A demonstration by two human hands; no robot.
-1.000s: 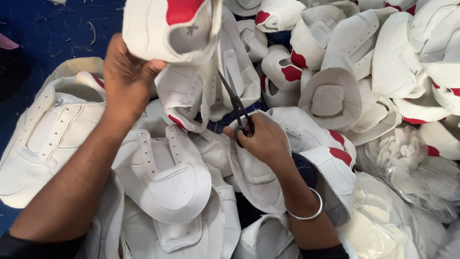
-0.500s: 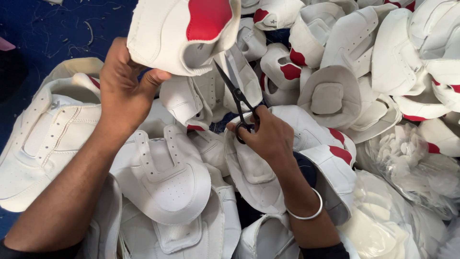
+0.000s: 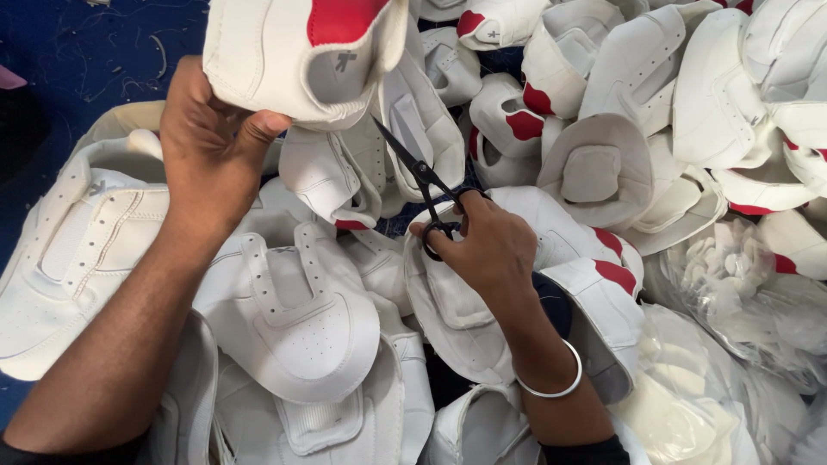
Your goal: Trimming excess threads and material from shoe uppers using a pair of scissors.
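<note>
At the far left, a strip of blue floor (image 3: pixel 52 52) littered with thread scraps shows beside the heap. A flat white shoe upper (image 3: pixel 77 250) lies there at the edge of the pile, partly under your left forearm. Your left hand (image 3: pixel 211 146) is raised above the heap, its grip pinching the lower edge of a white shoe upper with a red patch (image 3: pixel 301 52); your thumb presses on the near side and the fingers are hidden behind the piece. Below that hand, a white tongue piece with punched holes (image 3: pixel 289 314) rests on top of other uppers.

Toward the middle, black scissors (image 3: pixel 418 176) point up and to the left, their tips close under the held upper; you cannot tell from here whether the blades touch it. Your right hand (image 3: pixel 487 250) has its fingers through the scissor loops, the grip pressed around the handles, and the blades look nearly together. A silver bangle (image 3: pixel 551 383) sits on that wrist.

To the right, more white and red shoe uppers (image 3: pixel 655 112) are piled thickly, and a clear plastic bag of small white pieces (image 3: pixel 741 275) lies at the right edge.
</note>
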